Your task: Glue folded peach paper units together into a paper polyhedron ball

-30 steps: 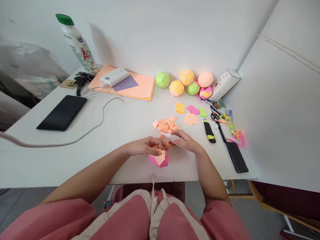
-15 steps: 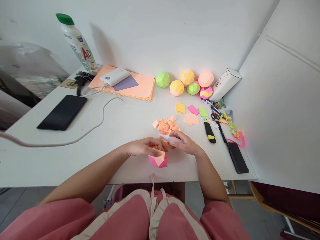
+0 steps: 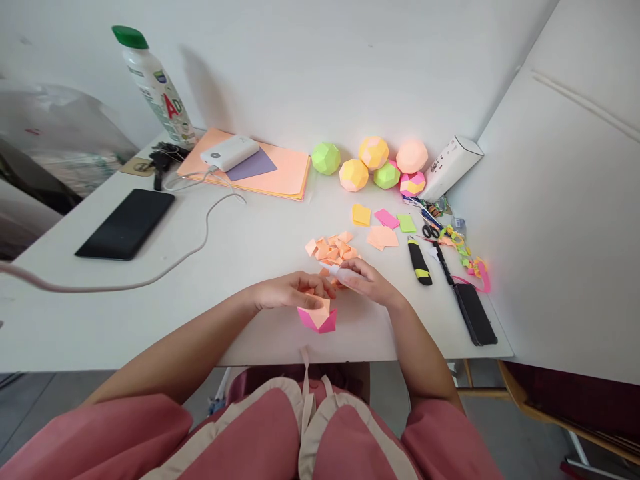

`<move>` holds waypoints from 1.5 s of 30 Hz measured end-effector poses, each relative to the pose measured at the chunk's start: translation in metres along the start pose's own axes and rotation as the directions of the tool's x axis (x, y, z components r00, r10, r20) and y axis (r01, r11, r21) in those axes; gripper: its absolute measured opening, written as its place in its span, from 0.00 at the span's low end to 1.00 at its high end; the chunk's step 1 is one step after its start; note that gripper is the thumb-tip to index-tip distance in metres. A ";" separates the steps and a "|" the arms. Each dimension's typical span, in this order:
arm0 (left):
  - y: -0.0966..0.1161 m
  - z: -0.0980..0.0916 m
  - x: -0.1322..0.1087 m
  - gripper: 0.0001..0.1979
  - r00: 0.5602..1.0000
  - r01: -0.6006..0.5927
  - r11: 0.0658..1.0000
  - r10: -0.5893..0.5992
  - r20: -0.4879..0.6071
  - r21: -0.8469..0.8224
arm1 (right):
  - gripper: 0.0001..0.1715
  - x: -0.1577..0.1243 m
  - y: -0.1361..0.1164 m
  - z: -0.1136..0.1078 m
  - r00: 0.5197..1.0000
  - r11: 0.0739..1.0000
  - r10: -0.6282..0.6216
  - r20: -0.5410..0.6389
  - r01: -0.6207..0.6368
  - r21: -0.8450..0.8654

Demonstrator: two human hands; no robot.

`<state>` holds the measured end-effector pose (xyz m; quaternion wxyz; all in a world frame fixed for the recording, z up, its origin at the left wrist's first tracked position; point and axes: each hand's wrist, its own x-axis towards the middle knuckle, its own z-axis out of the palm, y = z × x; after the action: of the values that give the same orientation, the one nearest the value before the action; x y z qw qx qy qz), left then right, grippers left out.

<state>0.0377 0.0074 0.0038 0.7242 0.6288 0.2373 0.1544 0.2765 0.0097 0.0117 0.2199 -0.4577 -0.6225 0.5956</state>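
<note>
Both bare forearms (image 3: 200,340) are extended across the white worktop's near edge (image 3: 270,359); the left hand (image 3: 299,291) is arched, fingers bent, the right hand (image 3: 371,283) curled inward.

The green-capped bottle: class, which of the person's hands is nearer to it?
Left. The left hand, holding the pink and peach paper piece, is in front and right of the green-capped bottle. The right hand, holding a pale tube, is even farther right.

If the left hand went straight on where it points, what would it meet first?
Probably the right hand, holding a white bottle; depth is unclear, and peach pieces lie near that line.
</note>
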 end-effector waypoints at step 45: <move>0.007 0.005 -0.002 0.16 0.967 -0.168 0.983 0.179 -0.181 0.073 | 0.14 -0.001 -0.009 -0.001 0.997 0.778 0.049 -0.064 0.002 0.629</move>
<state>0.0391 0.0032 0.0111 0.6643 0.6503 0.2524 0.2687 0.2749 0.0100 0.0210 0.3760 -0.3884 -0.3738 0.7537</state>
